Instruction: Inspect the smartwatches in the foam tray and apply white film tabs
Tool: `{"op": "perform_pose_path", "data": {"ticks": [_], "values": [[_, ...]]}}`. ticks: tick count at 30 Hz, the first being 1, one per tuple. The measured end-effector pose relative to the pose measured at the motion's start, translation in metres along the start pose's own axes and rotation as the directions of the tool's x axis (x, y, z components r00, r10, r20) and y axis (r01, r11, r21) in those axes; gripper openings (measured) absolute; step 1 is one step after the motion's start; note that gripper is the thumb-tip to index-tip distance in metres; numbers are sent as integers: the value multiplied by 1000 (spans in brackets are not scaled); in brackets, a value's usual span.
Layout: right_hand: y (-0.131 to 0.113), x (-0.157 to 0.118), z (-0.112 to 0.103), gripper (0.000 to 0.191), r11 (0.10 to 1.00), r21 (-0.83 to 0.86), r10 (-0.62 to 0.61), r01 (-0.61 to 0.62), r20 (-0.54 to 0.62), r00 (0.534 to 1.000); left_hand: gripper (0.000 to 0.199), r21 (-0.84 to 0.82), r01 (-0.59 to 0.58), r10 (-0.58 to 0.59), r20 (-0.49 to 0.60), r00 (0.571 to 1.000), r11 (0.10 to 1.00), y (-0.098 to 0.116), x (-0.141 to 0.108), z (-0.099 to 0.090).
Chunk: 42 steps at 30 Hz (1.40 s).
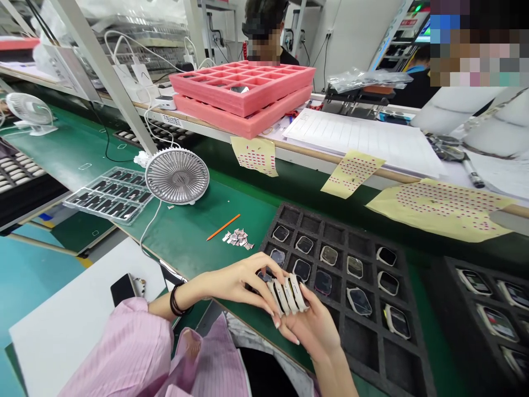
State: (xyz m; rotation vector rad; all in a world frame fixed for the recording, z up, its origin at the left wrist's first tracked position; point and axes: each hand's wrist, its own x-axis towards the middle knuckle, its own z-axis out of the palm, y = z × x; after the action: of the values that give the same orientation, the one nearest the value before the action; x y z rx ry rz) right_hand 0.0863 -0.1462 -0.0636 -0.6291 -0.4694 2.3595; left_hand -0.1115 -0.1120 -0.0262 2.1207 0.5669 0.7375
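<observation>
A short row of silver smartwatch cases (289, 295), stacked face to back, sits between my two hands. My right hand (316, 325) cups the stack from below and the right, thumb on its end. From the left my left hand (252, 281) reaches over it, fingers closed against the cases. Below and beyond them lies a black foam tray (363, 344) with square pockets. Several pockets hold smartwatches, such as a watch (359, 301) near my right hand. One watch by my left fingers is partly hidden.
Another black tray (450, 309) of watches stands at the right. An orange stick (223, 227) and a pile of small tabs (238, 239) lie on the green bench (185, 237). Further left are a fan (177, 176) and a clear tray (111, 193). Pink foam trays (243, 105) occupy the shelf; a person sits behind.
</observation>
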Motion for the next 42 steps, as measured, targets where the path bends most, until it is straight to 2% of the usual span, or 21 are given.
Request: {"op": "perform_pose_path", "data": {"ticks": [4,9,18,21,24,27,31,34,37,42], "values": [[-2,0,3,34,1000,28,-2,3,-10,1000,24,-134,63,-78,-115,990,989,-2,0,3],[-7,-1,6,36,1000,26,-18,18,-24,1000,20,-112,56,-59,-26,998,992,-4,3,0],[-5,2,4,35,1000,-12,-4,4,-18,1000,19,-36,2,-1,25,1000,999,-8,5,-7],[-5,1,1,38,997,-59,-44,41,-44,998,15,-15,-43,44,15,999,999,-10,3,-7],[-1,-2,-1,44,986,-137,-107,95,-83,991,15,-60,-9,8,-15,1000,998,-12,1,-3],[6,-4,-3,51,977,-188,-116,96,-97,989,32,-111,32,-35,-26,999,993,-16,-1,0],[18,-1,-8,49,980,-194,-56,37,-92,994,41,-155,33,-23,70,997,987,-25,-4,-1],[25,2,-12,45,986,-162,-55,39,-95,994,39,-191,75,-50,129,990,979,-30,-4,-2],[24,2,-12,44,988,-140,-75,58,-114,991,34,-186,104,-88,94,992,977,-31,-2,-1],[22,-4,-8,53,977,-194,-112,85,-134,985,34,-140,56,-41,110,993,989,-30,4,2]]}}
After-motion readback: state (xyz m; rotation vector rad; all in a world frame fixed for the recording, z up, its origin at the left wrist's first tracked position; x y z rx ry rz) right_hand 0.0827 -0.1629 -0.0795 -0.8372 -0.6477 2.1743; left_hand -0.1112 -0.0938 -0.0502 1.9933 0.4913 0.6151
